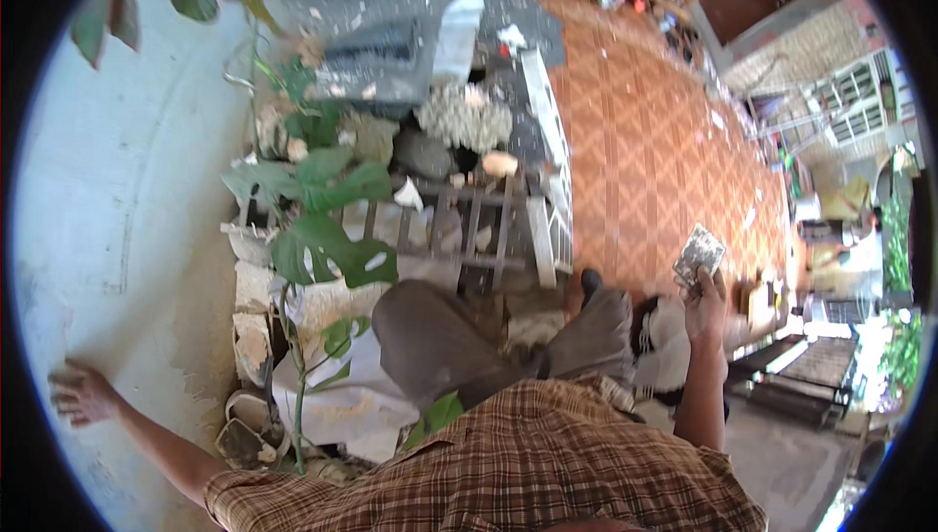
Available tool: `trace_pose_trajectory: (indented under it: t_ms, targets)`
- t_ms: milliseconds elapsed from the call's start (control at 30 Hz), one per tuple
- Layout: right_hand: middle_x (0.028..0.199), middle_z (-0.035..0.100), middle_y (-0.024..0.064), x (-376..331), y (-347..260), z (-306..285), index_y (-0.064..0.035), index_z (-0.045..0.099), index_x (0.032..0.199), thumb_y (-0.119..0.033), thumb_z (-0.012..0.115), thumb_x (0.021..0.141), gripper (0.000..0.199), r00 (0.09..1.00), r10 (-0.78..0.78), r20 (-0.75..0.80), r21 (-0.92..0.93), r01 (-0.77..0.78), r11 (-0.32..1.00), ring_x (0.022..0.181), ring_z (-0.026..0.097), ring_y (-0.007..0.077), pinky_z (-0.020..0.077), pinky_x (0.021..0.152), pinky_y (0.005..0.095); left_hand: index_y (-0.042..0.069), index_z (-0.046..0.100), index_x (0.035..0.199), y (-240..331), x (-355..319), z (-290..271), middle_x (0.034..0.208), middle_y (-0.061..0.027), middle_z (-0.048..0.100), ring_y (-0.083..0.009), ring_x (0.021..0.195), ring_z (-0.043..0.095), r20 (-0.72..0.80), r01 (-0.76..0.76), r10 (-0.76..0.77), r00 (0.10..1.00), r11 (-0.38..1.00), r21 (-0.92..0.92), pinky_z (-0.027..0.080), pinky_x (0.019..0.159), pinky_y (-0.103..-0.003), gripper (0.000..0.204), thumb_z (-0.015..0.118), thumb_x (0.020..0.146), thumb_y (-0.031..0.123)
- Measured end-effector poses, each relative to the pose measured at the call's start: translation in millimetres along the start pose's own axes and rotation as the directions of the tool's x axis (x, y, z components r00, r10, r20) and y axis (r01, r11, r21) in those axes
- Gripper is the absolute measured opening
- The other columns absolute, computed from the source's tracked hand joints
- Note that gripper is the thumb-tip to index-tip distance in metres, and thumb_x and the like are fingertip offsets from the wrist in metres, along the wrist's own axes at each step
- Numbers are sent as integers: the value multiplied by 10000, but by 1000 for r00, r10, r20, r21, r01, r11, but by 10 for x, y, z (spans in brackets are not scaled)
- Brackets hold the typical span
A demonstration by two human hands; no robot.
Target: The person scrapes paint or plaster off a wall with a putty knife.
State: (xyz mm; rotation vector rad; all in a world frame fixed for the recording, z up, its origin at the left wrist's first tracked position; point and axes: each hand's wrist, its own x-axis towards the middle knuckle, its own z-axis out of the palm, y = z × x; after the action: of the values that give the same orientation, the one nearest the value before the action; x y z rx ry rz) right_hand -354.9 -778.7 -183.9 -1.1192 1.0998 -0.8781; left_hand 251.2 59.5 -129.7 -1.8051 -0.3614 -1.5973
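Note:
My left hand (pixel 83 395) is out at the far left with its fingers spread, against or very close to the pale blue wall (pixel 127 190); I cannot tell if it touches. On the right, my right hand (pixel 705 307) is raised, its fingers closed on the lower edge of a flat squarish piece (pixel 700 249) with a worn, grey-and-white speckled face. Its exact kind does not show. Beneath my left hand's side, the wall has a rough, chipped lower edge.
A split-leaf plant (pixel 327 249) climbs beside the wall. Rubble with a rough concrete lump (pixel 464 117) lies ahead, behind a metal grille (pixel 479 224) and a white frame (pixel 549 161). Orange patterned tiles (pixel 655 141) extend rightward. A pair of worn sandals (pixel 249 429) sits lower left.

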Motion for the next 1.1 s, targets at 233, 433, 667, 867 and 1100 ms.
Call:
trace_pose_trajectory:
  t_ms: [233, 433, 667, 867, 1100]
  targets:
    - [1064, 633, 48, 1728, -182, 352, -66, 522, 1225, -63, 511, 946, 279, 962, -122, 246, 149, 87, 985, 856, 637, 122, 497, 635, 227, 84, 398, 1413, 434, -414, -2170, 1457, -223, 349, -430, 1287, 404, 590, 307, 45, 806, 821, -482, 404, 1007, -478, 541, 542, 948, 322]
    - [1019, 631, 38, 3444, 129, 684, -43, 542, 1170, -54, 529, 927, 244, 916, 45, 399, 136, -108, 985, 874, 615, 127, 491, 762, 266, 43, 436, 1372, 829, -246, -4719, 1469, -227, 329, -425, 1293, 400, 658, 334, 185, 730, 743, -580, 378, 1028, -474, 486, 558, 910, 130]
    - [1007, 632, 76, 4583, -226, 1626, -13, 565, 1099, -41, 514, 933, 176, 804, 77, 589, 247, -271, 930, 915, 609, 168, 490, 786, 265, 2, 472, 1321, 1046, -61, -6887, 1463, -217, 334, -403, 1305, 387, 850, 541, 218, 479, 689, -482, 412, 999, -457, 446, 559, 885, 34]
    - [1043, 623, 65, 5209, -445, 1743, 6, 559, 1110, -48, 546, 921, 197, 676, 110, 729, 186, -350, 918, 919, 600, 160, 488, 799, 255, -13, 539, 1200, 1159, 356, -8248, 1402, -233, 400, -409, 1214, 469, 873, 586, 132, 469, 693, -420, 421, 969, -443, 325, 548, 879, 33]
    - [953, 601, 40, 6163, -745, 1577, -30, 566, 1074, -83, 605, 903, 183, 649, 239, 722, 52, -395, 917, 854, 580, 133, 490, 715, 218, -16, 590, 1136, 1868, 647, -8878, 1298, -202, 508, -364, 1224, 477, 884, 698, 44, 466, 596, -397, 376, 1018, -407, 321, 595, 815, -25]
